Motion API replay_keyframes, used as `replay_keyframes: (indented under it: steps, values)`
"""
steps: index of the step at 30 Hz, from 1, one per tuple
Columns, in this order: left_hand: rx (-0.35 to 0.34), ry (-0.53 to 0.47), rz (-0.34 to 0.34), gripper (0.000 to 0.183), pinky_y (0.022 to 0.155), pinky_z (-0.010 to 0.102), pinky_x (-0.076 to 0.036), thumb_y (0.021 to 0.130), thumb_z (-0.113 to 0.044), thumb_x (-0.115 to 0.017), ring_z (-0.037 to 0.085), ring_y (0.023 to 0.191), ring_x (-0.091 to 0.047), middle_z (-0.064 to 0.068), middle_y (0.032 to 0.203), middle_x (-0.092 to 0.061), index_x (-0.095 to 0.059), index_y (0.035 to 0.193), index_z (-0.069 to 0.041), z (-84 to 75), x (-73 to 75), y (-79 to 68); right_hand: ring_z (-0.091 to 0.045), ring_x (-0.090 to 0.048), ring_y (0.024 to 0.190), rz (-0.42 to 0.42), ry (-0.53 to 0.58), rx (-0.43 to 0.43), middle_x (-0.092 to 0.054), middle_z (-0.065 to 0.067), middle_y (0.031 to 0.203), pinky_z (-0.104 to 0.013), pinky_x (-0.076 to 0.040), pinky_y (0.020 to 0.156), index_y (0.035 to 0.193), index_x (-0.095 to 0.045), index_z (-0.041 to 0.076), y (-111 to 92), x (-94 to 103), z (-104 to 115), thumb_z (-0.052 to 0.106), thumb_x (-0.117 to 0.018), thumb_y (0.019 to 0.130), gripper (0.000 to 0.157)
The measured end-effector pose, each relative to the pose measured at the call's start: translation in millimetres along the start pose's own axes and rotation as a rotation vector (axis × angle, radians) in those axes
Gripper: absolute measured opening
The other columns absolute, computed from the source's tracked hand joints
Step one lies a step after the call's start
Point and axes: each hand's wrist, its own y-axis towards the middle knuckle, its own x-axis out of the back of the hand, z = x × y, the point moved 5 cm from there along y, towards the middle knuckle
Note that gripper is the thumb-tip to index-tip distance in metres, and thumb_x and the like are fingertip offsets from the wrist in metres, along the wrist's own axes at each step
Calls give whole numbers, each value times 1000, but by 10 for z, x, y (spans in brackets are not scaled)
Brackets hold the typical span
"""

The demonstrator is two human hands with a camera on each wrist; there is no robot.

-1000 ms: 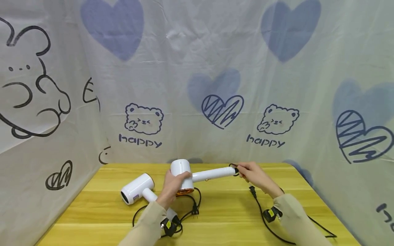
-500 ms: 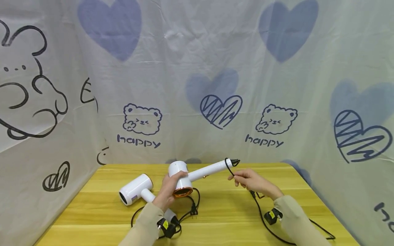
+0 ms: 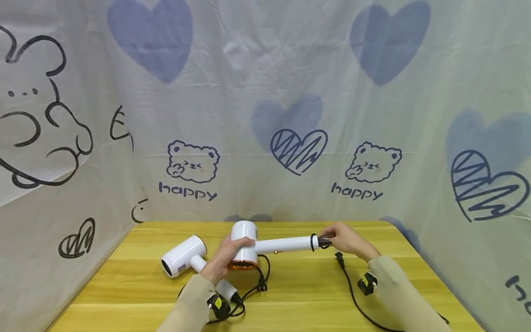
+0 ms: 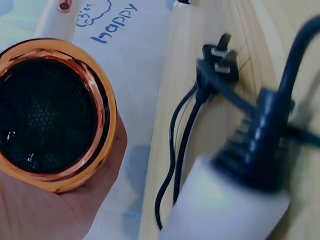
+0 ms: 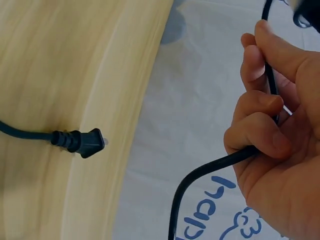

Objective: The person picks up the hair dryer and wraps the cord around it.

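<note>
Head feed: I see the left hand gripping a white hair dryer by its barrel above the desk, handle pointing right. On my right-wrist feed the right hand has its fingers curled round the black cord; a loop circles the handle's end. I log a second dryer lying at left, a plug at right.

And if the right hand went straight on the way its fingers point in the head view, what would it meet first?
Beyond the black cord in its grip, the right hand would probably first meet the strain relief on the handle of the held hair dryer, though depth is unclear.
</note>
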Motion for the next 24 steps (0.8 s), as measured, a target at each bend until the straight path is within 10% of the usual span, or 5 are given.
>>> replay_keyframes:
  steps: [8,24]
  values:
    - [-70,156,-11,75,69,34,-58,76,-30,-81,24,82,-64,17,110,-61,-43,136,-4,-96,36,9,-10,-59,73,41,-37,43,-72,0,88,-27,-51,66,96,-76,9,73,-45,166,12,-63,95,13]
    - [-139,207,-154,88,70,33,-57,69,-32,-87,28,93,-61,19,120,-55,-39,137,-3,-214,18,-45,-14,-52,59,-181,-169,2,-71,-1,80,-29,-44,56,93,-77,10,51,-11,420,16,-63,94,15]
